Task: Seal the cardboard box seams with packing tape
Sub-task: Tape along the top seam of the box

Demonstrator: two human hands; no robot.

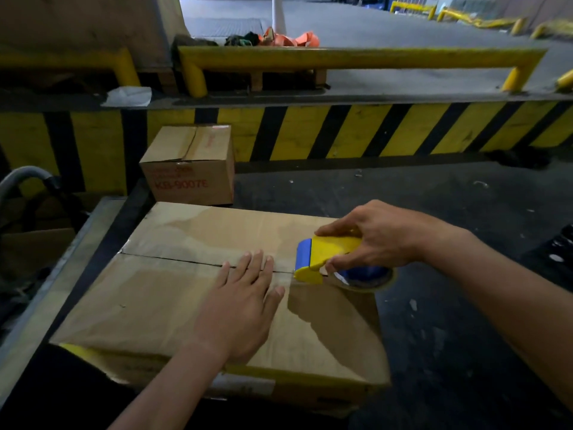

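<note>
A large brown cardboard box (pixel 161 302) lies flat in front of me, its two top flaps meeting in a centre seam (pixel 173 259) that runs from left to right. My left hand (pixel 245 302) lies flat on the top with straight fingers pressing over the seam near its right part. My right hand (pixel 378 237) grips a yellow and blue tape dispenser (pixel 322 259) at the box's right edge. Its tape roll (pixel 366 276) hangs just past that edge. A short strip of clear tape (pixel 283 273) runs along the seam between the dispenser and my left fingers.
A smaller closed cardboard box (pixel 189 164) with red print stands behind the large one. A yellow-and-black striped dock wall (pixel 372 131) and yellow rails (pixel 341 54) cross the back. A grey metal ledge (pixel 46 280) runs along the left; dark floor (pixel 434 218) lies to the right.
</note>
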